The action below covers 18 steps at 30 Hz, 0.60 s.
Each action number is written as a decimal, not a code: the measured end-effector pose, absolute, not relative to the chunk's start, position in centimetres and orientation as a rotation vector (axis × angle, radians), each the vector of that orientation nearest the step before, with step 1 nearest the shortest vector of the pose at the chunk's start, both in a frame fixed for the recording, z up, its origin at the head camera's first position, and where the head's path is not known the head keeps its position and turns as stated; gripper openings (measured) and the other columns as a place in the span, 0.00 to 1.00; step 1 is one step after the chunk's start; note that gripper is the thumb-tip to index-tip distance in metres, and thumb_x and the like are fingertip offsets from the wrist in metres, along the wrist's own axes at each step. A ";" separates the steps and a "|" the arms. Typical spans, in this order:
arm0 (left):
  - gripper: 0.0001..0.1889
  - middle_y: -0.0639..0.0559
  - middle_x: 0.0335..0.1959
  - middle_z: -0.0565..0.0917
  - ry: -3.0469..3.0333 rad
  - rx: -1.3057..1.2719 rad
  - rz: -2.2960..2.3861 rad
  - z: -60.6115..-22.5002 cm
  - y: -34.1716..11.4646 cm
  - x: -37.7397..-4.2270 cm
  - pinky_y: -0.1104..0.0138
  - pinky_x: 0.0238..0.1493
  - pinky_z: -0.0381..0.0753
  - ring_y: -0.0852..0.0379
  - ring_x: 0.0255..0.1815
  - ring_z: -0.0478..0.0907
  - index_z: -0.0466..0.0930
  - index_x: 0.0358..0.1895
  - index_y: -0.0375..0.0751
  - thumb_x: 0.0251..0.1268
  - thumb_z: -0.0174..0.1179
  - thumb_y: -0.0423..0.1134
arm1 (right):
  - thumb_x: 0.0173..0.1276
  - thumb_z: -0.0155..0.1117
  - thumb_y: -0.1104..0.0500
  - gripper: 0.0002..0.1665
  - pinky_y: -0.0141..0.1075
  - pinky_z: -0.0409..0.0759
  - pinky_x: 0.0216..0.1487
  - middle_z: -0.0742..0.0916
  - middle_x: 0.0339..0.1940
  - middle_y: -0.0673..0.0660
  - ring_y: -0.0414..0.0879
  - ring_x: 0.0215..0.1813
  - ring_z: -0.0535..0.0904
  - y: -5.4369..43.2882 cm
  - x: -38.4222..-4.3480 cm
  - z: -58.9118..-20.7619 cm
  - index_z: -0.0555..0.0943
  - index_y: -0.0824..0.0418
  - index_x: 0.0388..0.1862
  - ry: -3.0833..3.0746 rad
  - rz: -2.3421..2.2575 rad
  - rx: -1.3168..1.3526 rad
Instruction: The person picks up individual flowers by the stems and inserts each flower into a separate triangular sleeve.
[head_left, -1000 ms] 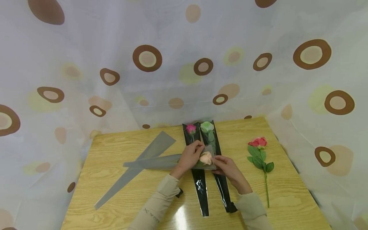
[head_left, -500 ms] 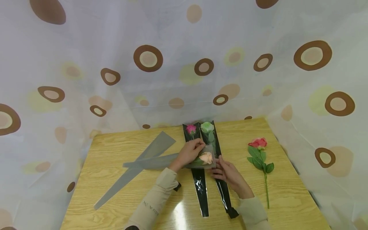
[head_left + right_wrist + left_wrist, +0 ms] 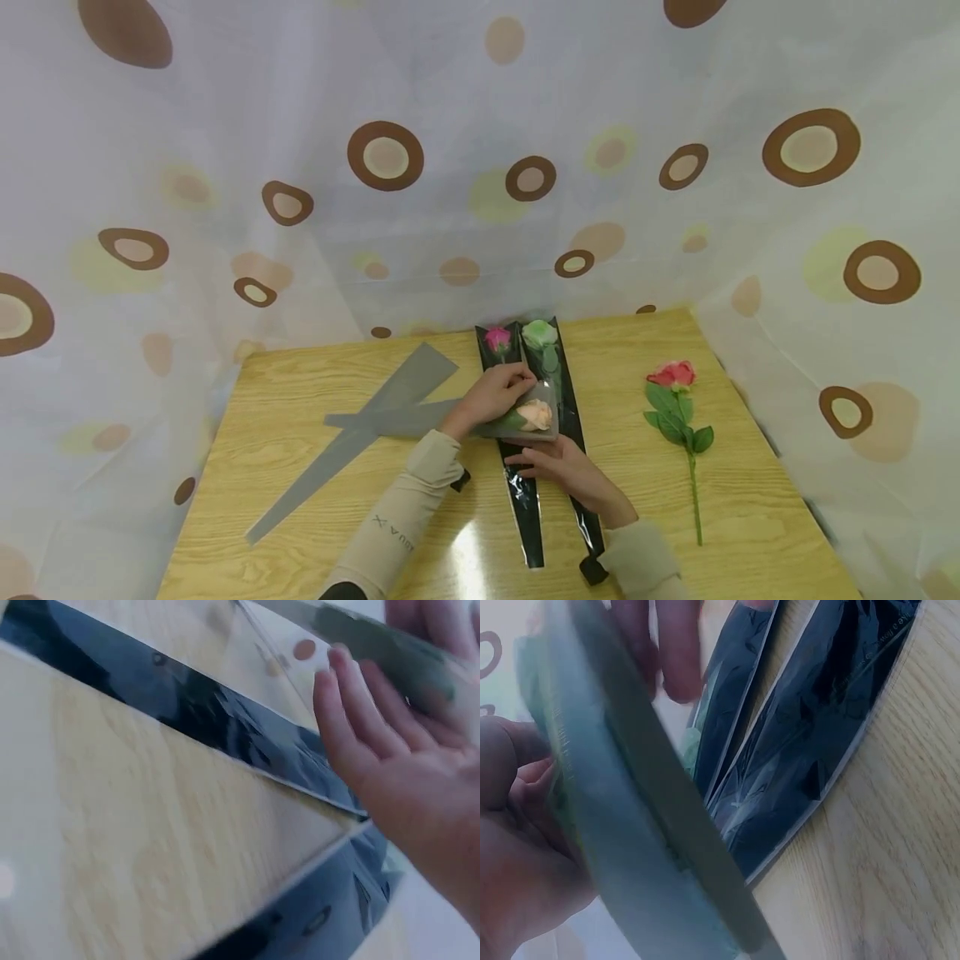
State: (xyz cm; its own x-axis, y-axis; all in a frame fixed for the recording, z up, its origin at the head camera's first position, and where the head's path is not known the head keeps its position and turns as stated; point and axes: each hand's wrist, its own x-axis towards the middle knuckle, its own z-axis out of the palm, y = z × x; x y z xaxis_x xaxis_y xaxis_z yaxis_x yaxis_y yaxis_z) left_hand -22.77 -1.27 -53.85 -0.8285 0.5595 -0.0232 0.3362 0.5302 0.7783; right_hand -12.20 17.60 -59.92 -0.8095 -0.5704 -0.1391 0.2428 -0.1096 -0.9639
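A peach rose (image 3: 536, 415) lies inside a grey translucent flower sleeve (image 3: 423, 419), raised over two black sleeves. My left hand (image 3: 487, 398) pinches the upper edge of this sleeve near the bloom; in the left wrist view the sleeve (image 3: 652, 817) runs past that hand (image 3: 525, 855). My right hand (image 3: 573, 477) is at the sleeve's lower edge, its fingers fairly straight and reaching left below it. In the right wrist view those straight fingers (image 3: 360, 712) lie against the sleeve's underside (image 3: 397, 660). The rose's stem is mostly hidden by my left hand and the sleeve.
A pink rose (image 3: 498, 338) and a pale green rose (image 3: 540, 333) lie in black sleeves (image 3: 525, 517) beneath my hands. A flat grey sleeve (image 3: 408, 383) lies at left, crossed by the raised one. A loose coral-red rose (image 3: 673, 375) lies right on the wooden table (image 3: 750, 500).
My right hand has let go of the sleeve's open end and moved down and left, fingers extended beneath its lower edge. My left hand keeps its pinch, almost unmoved.
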 end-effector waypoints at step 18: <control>0.17 0.54 0.45 0.90 2.618 0.715 1.104 -54.1 -1.7 -22.1 0.64 0.40 0.80 0.61 0.37 0.83 0.86 0.59 0.50 0.86 0.52 0.52 | 0.82 0.61 0.53 0.39 0.53 0.84 0.66 0.71 0.78 0.65 0.50 0.61 0.88 12.1 -13.0 -61.5 0.55 0.54 0.84 1.490 -2.467 0.169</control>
State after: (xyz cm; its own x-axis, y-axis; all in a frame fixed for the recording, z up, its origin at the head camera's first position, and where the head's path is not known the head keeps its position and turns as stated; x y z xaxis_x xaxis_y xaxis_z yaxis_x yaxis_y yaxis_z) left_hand -22.13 -1.73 -54.08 -0.8597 0.5107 -0.0060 0.3521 0.6012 0.7173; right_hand -13.04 12.08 -61.48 -0.9610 -0.1561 -0.2283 0.2747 -0.4432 -0.8533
